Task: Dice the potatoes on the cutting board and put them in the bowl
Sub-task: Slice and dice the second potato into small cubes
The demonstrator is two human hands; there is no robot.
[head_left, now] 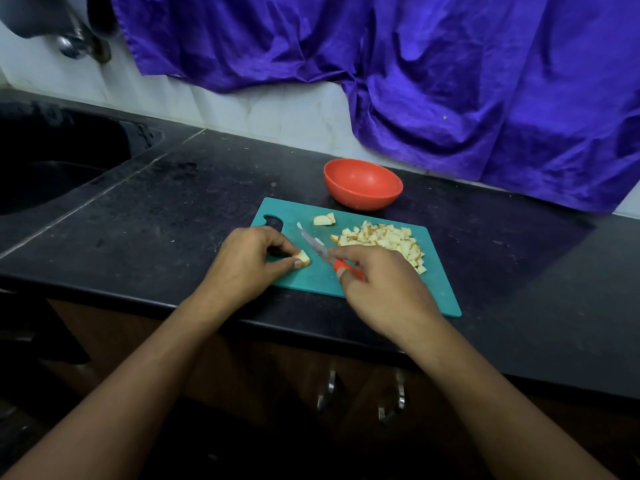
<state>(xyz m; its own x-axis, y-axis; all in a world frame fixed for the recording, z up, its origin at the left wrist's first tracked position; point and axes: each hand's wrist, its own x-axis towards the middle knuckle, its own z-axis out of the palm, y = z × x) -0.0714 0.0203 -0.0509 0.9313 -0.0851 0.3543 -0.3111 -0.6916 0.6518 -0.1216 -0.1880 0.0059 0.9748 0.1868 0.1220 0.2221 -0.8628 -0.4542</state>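
A teal cutting board (388,289) lies on the black counter. My left hand (247,263) pinches a small potato piece (304,258) down on the board's left part. My right hand (377,289) grips a knife (317,247) by its red handle, blade pointing up-left, just right of that piece. A heap of diced potato (384,242) covers the board's right side. One larger potato chunk (324,220) sits near the far edge. An orange-red bowl (363,183) stands empty just behind the board.
A dark sink (52,161) is sunk into the counter at far left, under a tap (74,39). A purple cloth (415,81) hangs over the white tiled wall behind. The counter's front edge runs below the board, with cabinet handles (329,389) underneath.
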